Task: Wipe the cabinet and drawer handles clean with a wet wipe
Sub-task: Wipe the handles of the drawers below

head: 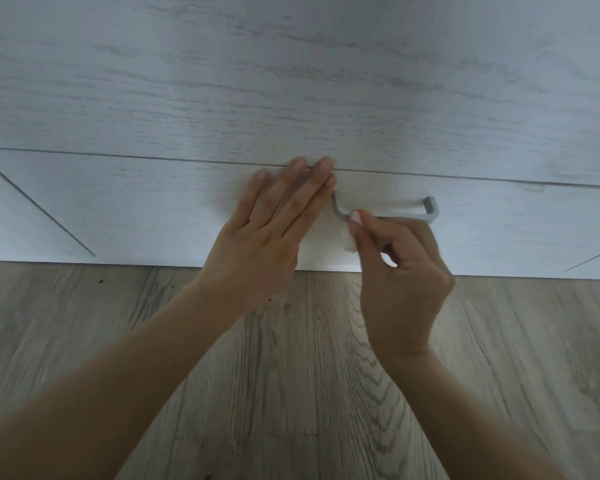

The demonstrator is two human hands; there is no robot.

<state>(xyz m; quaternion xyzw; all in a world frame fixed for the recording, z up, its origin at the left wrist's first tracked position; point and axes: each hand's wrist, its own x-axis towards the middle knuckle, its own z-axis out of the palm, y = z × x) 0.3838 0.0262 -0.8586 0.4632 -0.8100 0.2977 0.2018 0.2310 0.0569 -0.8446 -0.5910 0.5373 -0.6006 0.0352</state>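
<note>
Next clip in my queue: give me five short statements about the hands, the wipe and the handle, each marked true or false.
1. The left hand lies flat on the drawer front, fingers straight. True.
2. The right hand holds nothing. False: it pinches a white wipe against the handle.
3. The handle is a round knob. False: it is a grey bar bent at both ends.
4. The wipe sits at the end of the handle nearer the left hand. True.
5. The left hand grips the handle. False: it rests on the panel beside the handle.
</note>
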